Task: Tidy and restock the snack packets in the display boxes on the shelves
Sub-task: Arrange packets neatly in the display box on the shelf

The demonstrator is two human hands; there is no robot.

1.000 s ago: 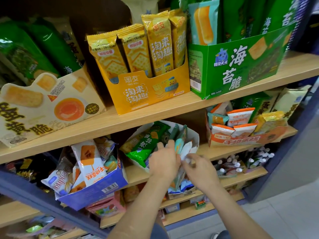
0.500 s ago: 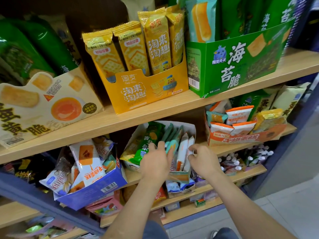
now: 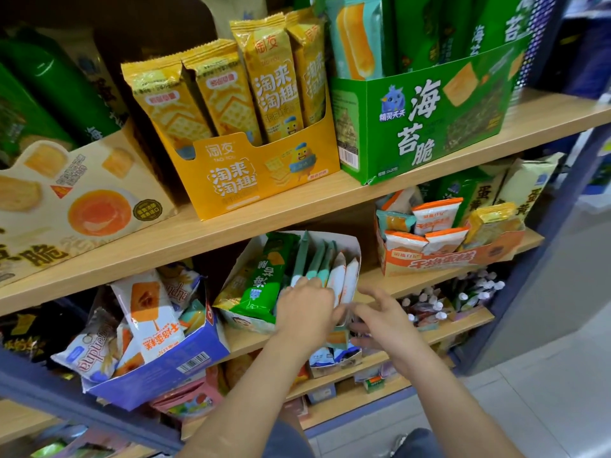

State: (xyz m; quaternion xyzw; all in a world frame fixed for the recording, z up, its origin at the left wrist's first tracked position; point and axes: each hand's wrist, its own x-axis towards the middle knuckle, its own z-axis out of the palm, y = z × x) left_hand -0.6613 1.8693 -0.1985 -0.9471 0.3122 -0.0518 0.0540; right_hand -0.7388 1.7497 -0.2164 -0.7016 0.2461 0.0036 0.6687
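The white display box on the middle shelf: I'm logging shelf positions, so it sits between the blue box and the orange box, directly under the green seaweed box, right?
Not quite. In the head view the white display box, which the left hand reaches into, sits between the blue box and the orange box, but directly under the yellow cracker box, not the green one.
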